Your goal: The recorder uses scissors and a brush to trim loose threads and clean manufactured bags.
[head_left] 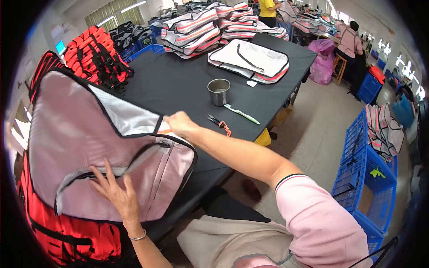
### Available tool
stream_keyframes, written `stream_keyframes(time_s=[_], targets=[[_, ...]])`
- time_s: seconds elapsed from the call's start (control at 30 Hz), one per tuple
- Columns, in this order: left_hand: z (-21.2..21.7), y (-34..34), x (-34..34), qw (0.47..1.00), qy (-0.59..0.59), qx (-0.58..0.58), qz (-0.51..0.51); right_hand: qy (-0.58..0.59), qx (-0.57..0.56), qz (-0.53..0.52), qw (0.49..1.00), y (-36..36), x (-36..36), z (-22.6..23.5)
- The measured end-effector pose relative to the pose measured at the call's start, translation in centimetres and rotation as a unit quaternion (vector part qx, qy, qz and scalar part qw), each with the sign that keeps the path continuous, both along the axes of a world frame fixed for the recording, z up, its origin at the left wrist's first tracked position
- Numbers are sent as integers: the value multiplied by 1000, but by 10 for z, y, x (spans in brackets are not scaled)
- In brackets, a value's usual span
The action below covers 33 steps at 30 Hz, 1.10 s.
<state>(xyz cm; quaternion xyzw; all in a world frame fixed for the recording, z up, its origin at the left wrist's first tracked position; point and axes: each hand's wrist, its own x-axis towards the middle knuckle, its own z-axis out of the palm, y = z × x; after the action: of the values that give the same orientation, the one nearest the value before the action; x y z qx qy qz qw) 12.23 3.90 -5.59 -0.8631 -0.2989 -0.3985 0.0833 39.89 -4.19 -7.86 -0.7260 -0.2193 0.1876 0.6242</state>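
Observation:
A large bag piece of shiny pinkish-grey fabric with black piping lies tilted at the left, partly over red bags. Its white inner side shows at the upper edge, and a curved zipper opening crosses its lower half. My left hand rests on the fabric beside that opening, fingers spread. With closed fingers, my right hand grips the bag piece at its far right corner. To the right of that hand, thread snips with an orange cord lie on the dark table, near a toothbrush and a metal cup.
Stacked white bag pieces and a flat one occupy the table's far side. More red bags are piled at far left. Blue crates stand on the floor at right. Two people work farther back.

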Motion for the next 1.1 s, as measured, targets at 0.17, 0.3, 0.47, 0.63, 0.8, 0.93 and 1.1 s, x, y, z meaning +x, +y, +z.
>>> stream_keyframes(time_s=[0.17, 0.3, 0.47, 0.63, 0.8, 0.93, 1.1], targets=[[-78, 17, -4, 953, 182, -230, 72, 4, -93, 89, 992, -9, -7, -60], [-101, 35, 2, 902, 274, -332, 41, -7, -94, 151, 984, -25, 3, -124], [-97, 13, 6, 918, 263, -289, 63, -10, -66, 149, 987, -41, 1, -147], [-90, -7, -3, 916, 250, -308, 54, 65, -33, 159, 984, -59, -12, -121], [-68, -39, -6, 907, 241, -341, -47, 12, -38, 171, 984, -74, -21, -119], [-54, -82, 2, 900, 257, -288, -204, -82, -54, 191, 977, -94, -23, -120], [-66, -93, -32, 913, 312, -209, -161, -204, -116, 245, 941, -117, -34, -84]])
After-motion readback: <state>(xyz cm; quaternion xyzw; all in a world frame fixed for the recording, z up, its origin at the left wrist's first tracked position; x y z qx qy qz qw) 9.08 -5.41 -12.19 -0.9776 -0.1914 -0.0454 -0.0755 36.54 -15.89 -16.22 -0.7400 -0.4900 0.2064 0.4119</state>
